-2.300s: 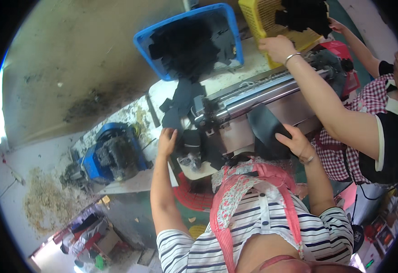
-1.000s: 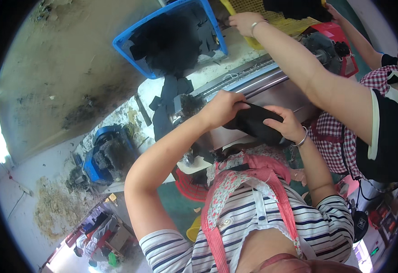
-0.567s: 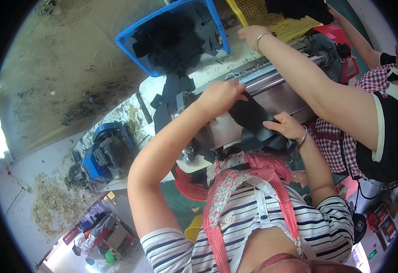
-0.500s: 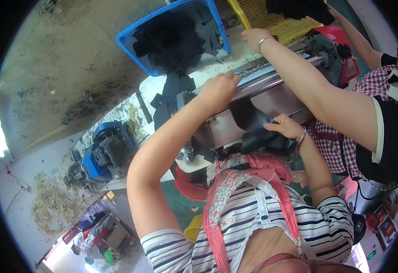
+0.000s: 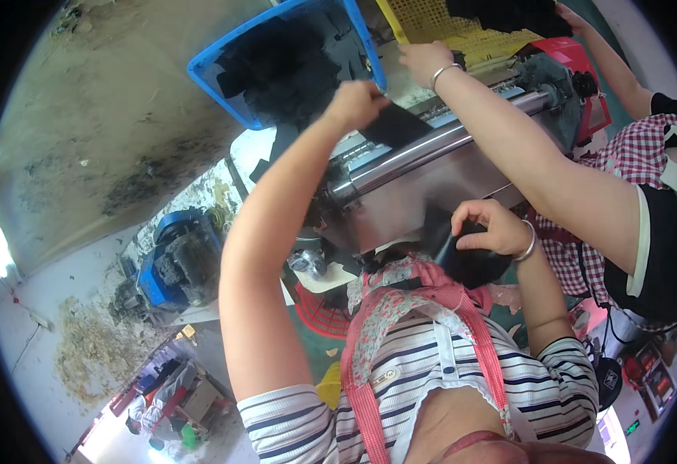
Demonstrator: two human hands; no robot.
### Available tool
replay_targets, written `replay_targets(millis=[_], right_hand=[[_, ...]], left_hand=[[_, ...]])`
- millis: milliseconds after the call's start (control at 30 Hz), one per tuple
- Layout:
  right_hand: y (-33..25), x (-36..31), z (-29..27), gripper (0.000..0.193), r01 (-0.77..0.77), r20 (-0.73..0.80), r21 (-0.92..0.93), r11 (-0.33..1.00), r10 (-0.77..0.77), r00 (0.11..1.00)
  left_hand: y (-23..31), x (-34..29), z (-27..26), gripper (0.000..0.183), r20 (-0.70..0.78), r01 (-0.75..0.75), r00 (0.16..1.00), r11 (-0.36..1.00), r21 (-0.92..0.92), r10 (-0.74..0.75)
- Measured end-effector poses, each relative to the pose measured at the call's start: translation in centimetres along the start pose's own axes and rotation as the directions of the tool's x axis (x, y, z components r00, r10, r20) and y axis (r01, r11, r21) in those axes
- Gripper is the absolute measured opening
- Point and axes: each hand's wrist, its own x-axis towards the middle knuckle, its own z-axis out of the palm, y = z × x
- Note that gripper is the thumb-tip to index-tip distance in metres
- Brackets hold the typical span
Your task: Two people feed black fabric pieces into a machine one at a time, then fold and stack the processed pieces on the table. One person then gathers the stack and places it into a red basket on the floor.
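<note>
My left hand (image 5: 356, 106) is past the far side of a machine's steel roller (image 5: 431, 155), fingers closed on a dark, flat leather-like piece (image 5: 396, 125). That piece slants down toward the roller's far edge. Close to my apron, my right hand (image 5: 492, 229) is curled around dark, glossy leather-like pieces (image 5: 474, 264), which hang in front of the machine's pale feed plate (image 5: 389, 213). How many pieces it holds I cannot tell. A blue bin (image 5: 257, 122) heaped with black pieces (image 5: 276, 69) stands just beyond my left hand.
A co-worker's arm (image 5: 509, 127) reaches across the machine's right part, its hand near a yellow basket (image 5: 431, 35) with black material. A blue motor (image 5: 170, 267) sits at left among dusty scraps. A red basket (image 5: 319, 309) is below the table edge.
My left hand has moved away from the roller toward the blue bin, a black piece now showing in it. My right hand has drawn slightly nearer my body, its fingers more curled.
</note>
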Motion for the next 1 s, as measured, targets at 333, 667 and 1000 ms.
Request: replay_targets(millis=[333, 667, 1000], right_hand=[[5.6, 0.1, -2.1, 0.009, -0.155, -0.133, -0.212, 0.965, 0.128, 0.983], [3.0, 1.2, -0.2, 0.040, -0.276, -0.533, -0.332, 0.902, 0.061, 0.844], [0.9, 0.4, 2.4, 0.036, 0.215, -0.484, 0.435, 0.874, 0.025, 0.875]], left_hand=[[-0.1, -2.6, 2.0, 0.020, 0.438, -0.313, 0.876, 0.929, 0.196, 0.202], [-1.2, -0.9, 3.6, 0.032, 0.280, -0.173, 0.942, 0.982, -0.069, 0.186], [-0.5, -0.9, -0.1, 0.046, -0.032, -0.218, 0.971, 0.940, 0.263, 0.235]])
